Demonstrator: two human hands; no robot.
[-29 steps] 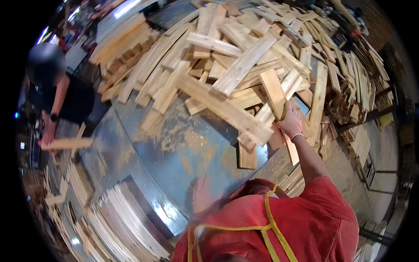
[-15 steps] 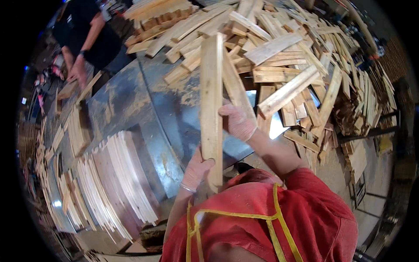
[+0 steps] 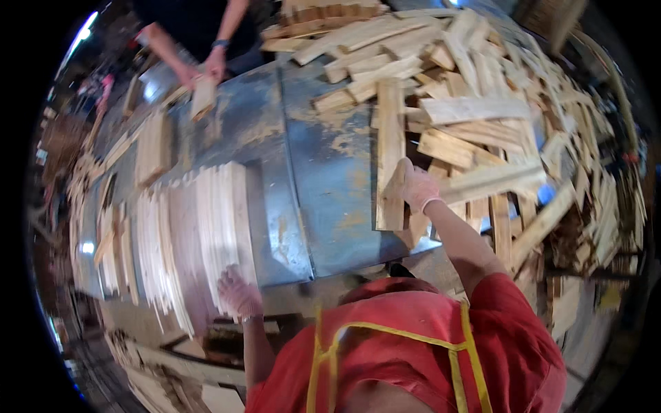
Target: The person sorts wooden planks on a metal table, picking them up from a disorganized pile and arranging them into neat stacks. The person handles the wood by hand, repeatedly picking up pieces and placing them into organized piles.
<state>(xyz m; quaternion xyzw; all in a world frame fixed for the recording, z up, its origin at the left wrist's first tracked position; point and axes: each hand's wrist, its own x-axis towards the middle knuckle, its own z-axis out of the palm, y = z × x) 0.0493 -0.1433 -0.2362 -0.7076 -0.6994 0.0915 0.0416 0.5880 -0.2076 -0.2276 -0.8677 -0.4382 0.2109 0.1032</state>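
My right hand [image 3: 416, 187], in a pale glove, is closed on the right edge of a long wooden board [image 3: 390, 148], its thumb across the face. That board stands out away from me over the table, beside the loose pile. At the left, my gloved left hand [image 3: 239, 292] rests against the near ends of a row of boards [image 3: 224, 213] set side by side on edge. Its fingers look spread, though somewhat blurred, and no separate piece shows in them.
Loose boards [image 3: 475, 109] lie in a big pile across the right and far side. Sawdust covers parts of the metal table [image 3: 323, 186]. At the far left, a co-worker's hands [image 3: 206, 67] hold a short wood piece near a smaller board stack [image 3: 155, 148].
My left hand has left the front board and moved left to the row. My right hand keeps a board. The view has shifted left; the co-worker's hands now hold a piece.
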